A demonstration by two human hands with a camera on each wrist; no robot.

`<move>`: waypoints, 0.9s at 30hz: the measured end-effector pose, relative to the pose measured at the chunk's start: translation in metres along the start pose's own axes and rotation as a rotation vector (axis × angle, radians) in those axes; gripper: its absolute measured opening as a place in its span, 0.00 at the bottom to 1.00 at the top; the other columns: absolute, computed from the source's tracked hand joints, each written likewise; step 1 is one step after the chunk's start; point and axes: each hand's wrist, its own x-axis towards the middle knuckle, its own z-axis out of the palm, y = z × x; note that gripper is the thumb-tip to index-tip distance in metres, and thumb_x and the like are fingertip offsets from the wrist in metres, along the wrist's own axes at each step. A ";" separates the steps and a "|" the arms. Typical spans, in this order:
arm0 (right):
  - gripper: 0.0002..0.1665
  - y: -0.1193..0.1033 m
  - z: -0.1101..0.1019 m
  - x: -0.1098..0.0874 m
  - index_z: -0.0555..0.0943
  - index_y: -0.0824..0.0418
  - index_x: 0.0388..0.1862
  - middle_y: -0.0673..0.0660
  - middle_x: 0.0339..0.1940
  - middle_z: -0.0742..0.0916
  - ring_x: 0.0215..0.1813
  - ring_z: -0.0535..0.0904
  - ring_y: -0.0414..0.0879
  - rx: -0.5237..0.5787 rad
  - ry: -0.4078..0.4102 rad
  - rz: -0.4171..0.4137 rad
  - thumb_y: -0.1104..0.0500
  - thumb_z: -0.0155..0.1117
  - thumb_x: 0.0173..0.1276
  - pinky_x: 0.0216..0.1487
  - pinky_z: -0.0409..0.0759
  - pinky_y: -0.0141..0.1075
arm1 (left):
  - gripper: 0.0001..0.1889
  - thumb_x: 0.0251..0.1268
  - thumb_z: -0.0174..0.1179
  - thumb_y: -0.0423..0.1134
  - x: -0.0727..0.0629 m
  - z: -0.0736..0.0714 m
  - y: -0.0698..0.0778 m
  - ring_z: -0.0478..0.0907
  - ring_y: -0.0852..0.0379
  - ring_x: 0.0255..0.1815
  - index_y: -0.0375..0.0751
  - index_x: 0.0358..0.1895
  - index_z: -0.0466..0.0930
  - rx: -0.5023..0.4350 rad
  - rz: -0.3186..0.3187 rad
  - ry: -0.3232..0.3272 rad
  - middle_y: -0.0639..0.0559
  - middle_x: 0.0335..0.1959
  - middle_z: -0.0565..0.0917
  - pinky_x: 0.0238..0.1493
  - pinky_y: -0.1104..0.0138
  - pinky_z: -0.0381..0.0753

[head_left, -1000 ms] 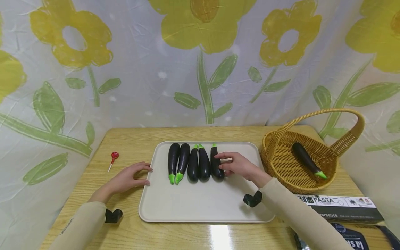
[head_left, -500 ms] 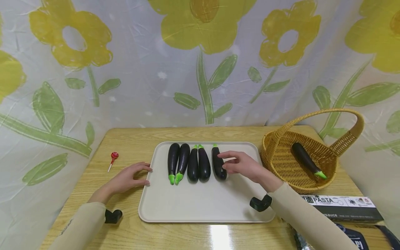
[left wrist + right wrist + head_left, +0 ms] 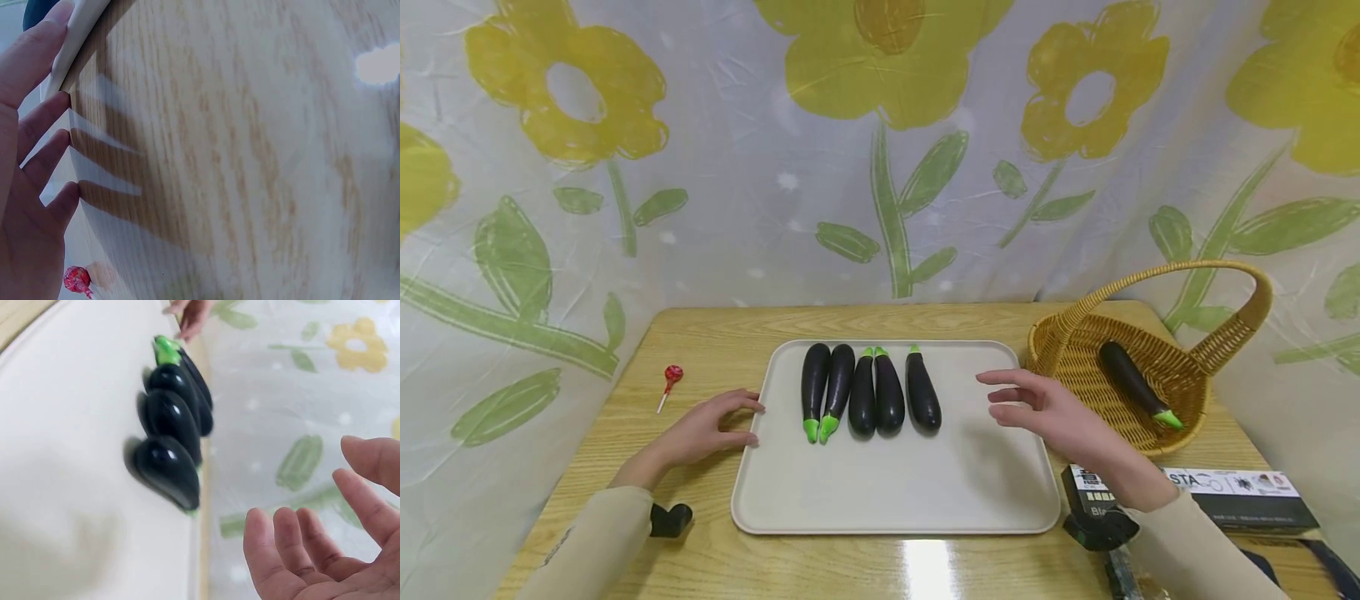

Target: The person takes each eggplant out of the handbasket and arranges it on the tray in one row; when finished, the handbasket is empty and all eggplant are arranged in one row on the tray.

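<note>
Several dark eggplants lie side by side on a pale tray (image 3: pixel 880 492). The left two, one being the leftmost eggplant (image 3: pixel 816 383), have green stems toward the front. Three others point their stems to the back; the rightmost eggplant (image 3: pixel 923 392) lies slightly apart. My right hand (image 3: pixel 1060 417) hovers over the tray's right side, holding nothing, its fingers loosely bent in the right wrist view. My left hand (image 3: pixel 703 429) is at the tray's left edge, its thumb (image 3: pixel 37 53) against the rim in the left wrist view. One more eggplant (image 3: pixel 1135 383) lies in a wicker basket (image 3: pixel 1075 417).
The basket's tall handle (image 3: pixel 1187 265) arches up at the right. In front of it lie a pasta box (image 3: pixel 1247 500) and other packages, partly behind my right arm. A red lollipop (image 3: pixel 672 375) lies left of the tray. A flowered curtain (image 3: pixel 737 208) hangs behind the table.
My right hand has left the rightmost eggplant and moved right, toward the basket. That eggplant now lies a little farther right and more slanted. My left hand has stayed put.
</note>
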 end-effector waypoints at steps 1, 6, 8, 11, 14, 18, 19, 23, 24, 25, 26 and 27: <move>0.27 0.000 -0.004 -0.004 0.75 0.47 0.65 0.56 0.62 0.80 0.65 0.74 0.53 -0.022 0.016 0.007 0.49 0.66 0.68 0.60 0.76 0.44 | 0.24 0.60 0.68 0.51 0.000 0.000 0.000 0.61 0.32 0.70 0.45 0.56 0.80 0.001 0.001 0.000 0.37 0.67 0.71 0.67 0.38 0.59; 0.28 0.004 -0.030 -0.022 0.74 0.50 0.67 0.57 0.61 0.81 0.62 0.76 0.51 -0.076 0.071 -0.010 0.48 0.64 0.70 0.56 0.77 0.34 | 0.24 0.60 0.68 0.52 0.000 0.000 -0.001 0.61 0.32 0.70 0.46 0.56 0.80 0.005 0.001 -0.005 0.37 0.67 0.71 0.67 0.38 0.59; 0.29 0.007 -0.041 -0.028 0.72 0.52 0.69 0.59 0.61 0.80 0.60 0.78 0.49 -0.077 0.085 -0.007 0.49 0.62 0.72 0.54 0.77 0.32 | 0.24 0.60 0.68 0.52 0.000 0.000 -0.001 0.61 0.31 0.70 0.46 0.56 0.80 0.005 -0.001 -0.005 0.37 0.67 0.71 0.67 0.38 0.59; 0.30 0.014 -0.060 -0.034 0.68 0.59 0.71 0.63 0.63 0.79 0.57 0.81 0.47 -0.054 0.106 -0.008 0.51 0.59 0.74 0.53 0.79 0.31 | 0.24 0.60 0.68 0.52 0.000 0.000 0.000 0.60 0.31 0.70 0.45 0.56 0.80 -0.001 -0.006 -0.005 0.37 0.67 0.71 0.67 0.37 0.59; 0.30 0.026 -0.078 -0.037 0.66 0.64 0.72 0.56 0.62 0.79 0.54 0.82 0.42 -0.007 0.150 -0.022 0.55 0.58 0.75 0.52 0.80 0.29 | 0.24 0.60 0.68 0.52 0.000 0.000 0.000 0.60 0.31 0.70 0.45 0.57 0.80 -0.001 -0.010 -0.006 0.37 0.68 0.70 0.67 0.38 0.59; 0.24 0.044 -0.104 -0.035 0.71 0.61 0.67 0.42 0.59 0.79 0.54 0.80 0.33 0.165 0.213 -0.080 0.62 0.57 0.75 0.51 0.80 0.28 | 0.24 0.60 0.68 0.52 0.000 0.000 0.000 0.60 0.32 0.70 0.46 0.56 0.80 0.002 -0.010 -0.004 0.37 0.67 0.71 0.68 0.38 0.59; 0.22 0.048 -0.110 -0.034 0.72 0.60 0.66 0.41 0.58 0.79 0.54 0.79 0.32 0.219 0.220 -0.099 0.63 0.57 0.75 0.51 0.80 0.28 | 0.24 0.60 0.68 0.52 0.000 0.000 0.000 0.61 0.32 0.70 0.46 0.56 0.80 0.002 -0.009 -0.003 0.37 0.67 0.71 0.68 0.38 0.59; 0.18 0.060 -0.138 -0.029 0.73 0.52 0.62 0.41 0.55 0.79 0.53 0.78 0.29 0.309 0.266 -0.097 0.63 0.55 0.76 0.50 0.80 0.26 | 0.24 0.60 0.68 0.52 0.000 0.000 -0.001 0.61 0.32 0.70 0.46 0.57 0.80 0.002 -0.012 -0.004 0.37 0.67 0.71 0.68 0.38 0.59; 0.18 0.062 -0.144 -0.027 0.72 0.51 0.62 0.40 0.54 0.79 0.52 0.78 0.28 0.305 0.283 -0.071 0.61 0.55 0.76 0.49 0.80 0.25 | 0.24 0.60 0.68 0.52 0.000 0.000 -0.001 0.61 0.32 0.70 0.46 0.57 0.79 0.001 -0.012 -0.004 0.37 0.67 0.71 0.68 0.38 0.58; 0.19 0.064 -0.150 -0.025 0.71 0.52 0.63 0.39 0.53 0.78 0.51 0.78 0.27 0.302 0.300 -0.041 0.60 0.56 0.76 0.48 0.80 0.24 | 0.24 0.60 0.68 0.52 0.000 0.000 -0.001 0.61 0.32 0.70 0.45 0.57 0.79 0.000 -0.013 -0.005 0.37 0.67 0.71 0.68 0.38 0.59; 0.20 0.066 -0.155 -0.023 0.70 0.52 0.64 0.38 0.52 0.77 0.50 0.77 0.26 0.272 0.320 -0.004 0.57 0.56 0.75 0.47 0.80 0.23 | 0.24 0.60 0.68 0.52 0.000 0.000 -0.001 0.61 0.32 0.70 0.45 0.57 0.79 0.000 -0.014 -0.005 0.37 0.67 0.71 0.68 0.38 0.59; 0.22 0.067 -0.160 -0.021 0.68 0.53 0.66 0.37 0.52 0.77 0.50 0.77 0.24 0.242 0.340 0.031 0.55 0.57 0.75 0.47 0.79 0.22 | 0.24 0.60 0.68 0.52 0.000 0.001 -0.001 0.61 0.32 0.70 0.45 0.57 0.79 -0.001 -0.016 -0.006 0.37 0.67 0.71 0.68 0.38 0.59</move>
